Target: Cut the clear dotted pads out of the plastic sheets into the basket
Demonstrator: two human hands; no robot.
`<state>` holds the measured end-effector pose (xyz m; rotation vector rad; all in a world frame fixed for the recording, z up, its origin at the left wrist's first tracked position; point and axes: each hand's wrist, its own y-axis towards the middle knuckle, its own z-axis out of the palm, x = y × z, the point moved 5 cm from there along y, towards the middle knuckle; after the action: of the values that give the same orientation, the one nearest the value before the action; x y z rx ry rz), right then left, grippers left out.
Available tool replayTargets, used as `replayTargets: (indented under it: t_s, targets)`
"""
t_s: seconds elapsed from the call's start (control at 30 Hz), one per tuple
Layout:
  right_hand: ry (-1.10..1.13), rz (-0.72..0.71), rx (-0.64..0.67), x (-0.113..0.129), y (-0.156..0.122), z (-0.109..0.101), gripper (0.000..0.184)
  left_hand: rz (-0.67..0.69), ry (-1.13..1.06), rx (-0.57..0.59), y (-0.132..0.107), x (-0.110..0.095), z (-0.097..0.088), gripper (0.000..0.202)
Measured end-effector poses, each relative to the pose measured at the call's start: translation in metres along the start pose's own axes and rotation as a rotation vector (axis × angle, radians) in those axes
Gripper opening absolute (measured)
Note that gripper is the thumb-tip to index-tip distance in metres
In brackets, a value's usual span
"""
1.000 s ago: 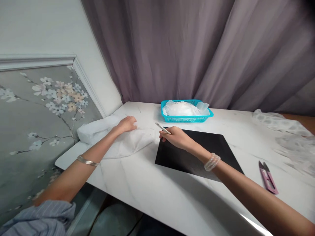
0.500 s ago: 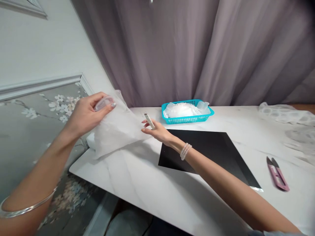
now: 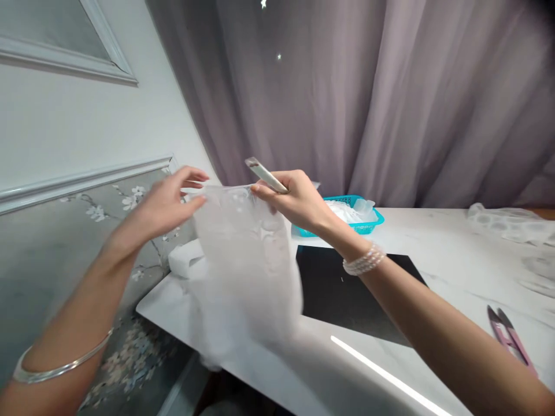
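Observation:
A translucent white plastic bag (image 3: pixel 245 260) hangs over the table's left part, its top edge stretched between my hands and its lower part blurred. My left hand (image 3: pixel 167 202) is at the bag's upper left corner, thumb in front and fingers behind, slightly spread. My right hand (image 3: pixel 297 196) pinches the top edge on the right. A slim whitish pen-like tool (image 3: pixel 269 176) also sits in my right hand, pointing up and left; its exact kind is unclear.
A black sheet (image 3: pixel 347 294) lies on the white marbled table (image 3: pixel 451 266). Behind it stands a turquoise basket (image 3: pixel 368 226) with white contents. Pink-handled thread snips (image 3: pixel 511 338) and clear plastic wrapping (image 3: pixel 507 222) lie right. A white object (image 3: pixel 184 258) is behind the bag.
My right hand has come up and left to the bag and now grips its top edge. The bag has turned from slanting to hanging between both hands. The view has tilted upward.

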<state>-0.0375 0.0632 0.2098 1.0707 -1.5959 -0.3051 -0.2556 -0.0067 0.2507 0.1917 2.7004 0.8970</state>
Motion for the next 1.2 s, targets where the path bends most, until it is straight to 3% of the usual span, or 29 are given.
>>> replayTargets:
  t_s: [0.13, 0.2, 0.27, 0.37, 0.53, 0.63, 0.73, 0.83, 0.93, 1.07, 1.2]
  targets:
    - [-0.285, -0.047, 0.013, 0.032, -0.002, -0.022, 0.026, 0.154, -0.486, 0.311, 0.001, -0.067, 0.059, 0.027]
    - [-0.415, -0.022, -0.005, 0.037, -0.008, -0.036, 0.019, 0.172, -0.663, 0.316, 0.003, -0.091, 0.081, 0.032]
    - [-0.546, 0.017, -0.036, 0.039, -0.016, -0.051, 0.016, 0.160, -0.727, 0.226, 0.004, -0.107, 0.095, 0.036]
    - [-0.697, 0.094, -0.100, 0.039, -0.030, -0.073, 0.014, 0.165, -0.625, 0.041, 0.003, -0.126, 0.102, 0.034]
    - [-0.676, 0.224, -0.207, 0.038, -0.043, -0.099, 0.023, 0.377, -0.362, -0.317, -0.004, -0.159, 0.096, 0.029]
    - [-0.634, 0.245, -0.253, 0.036, -0.044, -0.100, 0.026, 0.460, -0.260, -0.478, -0.011, -0.165, 0.097, 0.027]
    - [-0.610, 0.244, -0.286, 0.025, -0.040, -0.098, 0.023, 0.500, -0.163, -0.541, -0.022, -0.166, 0.098, 0.025]
    - [-0.676, 0.301, -0.390, 0.002, -0.039, -0.115, 0.016, 0.538, -0.093, -0.602, -0.040, -0.167, 0.089, 0.022]
    - [-0.652, 0.404, -0.520, -0.024, -0.048, -0.152, 0.016, 0.406, -0.106, -0.668, -0.046, -0.155, 0.070, 0.022]
    - [-0.552, 0.324, -0.591, -0.030, -0.060, -0.187, 0.020, 0.140, -0.158, -0.610, -0.026, -0.128, 0.057, 0.027]
    - [-0.700, 0.274, -0.747, -0.022, -0.067, -0.204, 0.023, 0.098, -0.127, -0.798, -0.023, -0.118, 0.044, 0.027]
